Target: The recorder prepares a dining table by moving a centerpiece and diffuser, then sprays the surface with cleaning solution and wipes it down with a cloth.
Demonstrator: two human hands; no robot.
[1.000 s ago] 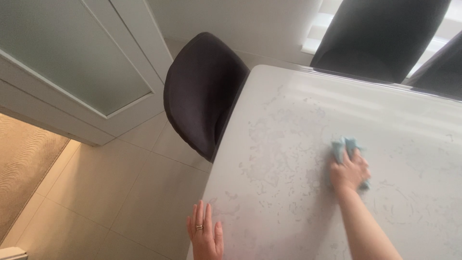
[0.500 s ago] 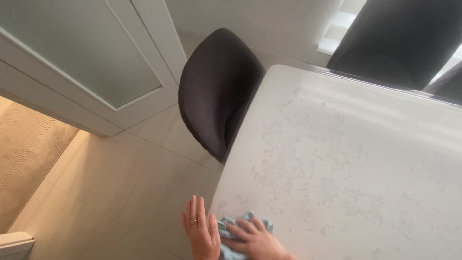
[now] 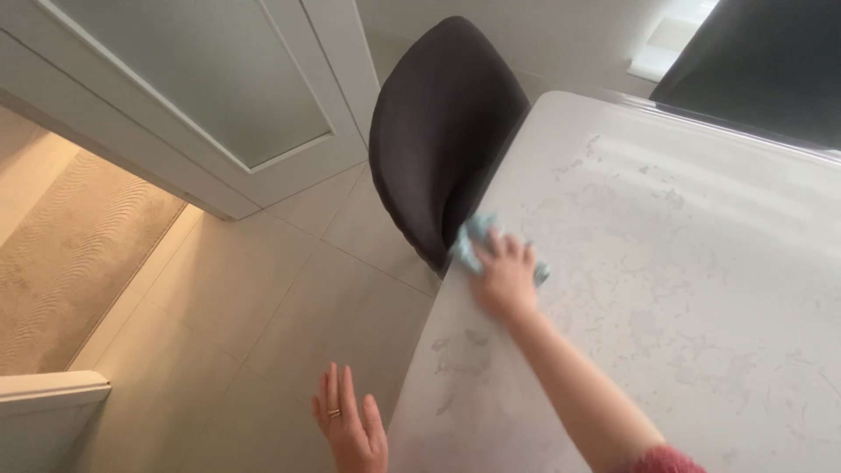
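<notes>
right hand (image 3: pixel 504 278) is pressed down flat on a crumpled light blue cloth (image 3: pixel 470 241), fingers spread over it and holding it against the white table (image 3: pixel 701 289) right at the table's left edge. cloth sticks out past the fingertips on the far side, a bit shows by the thumb side too. table top is streaky w/ wet smears all over. left hand (image 3: pixel 350 429) is open, fingers straight and together, ring on one finger, hovering at the near corner of the table over the tiled floor (image 3: pixel 263 307), holding nothing. dark chair (image 3: pixel 438 131) tucked in just beyond the cloth. another dark chair (image 3: pixel 753 70) at the far side. frosted glass door (image 3: pixel 201 79) to the left, beige rug (image 3: pixel 70 263) beyond it.
</notes>
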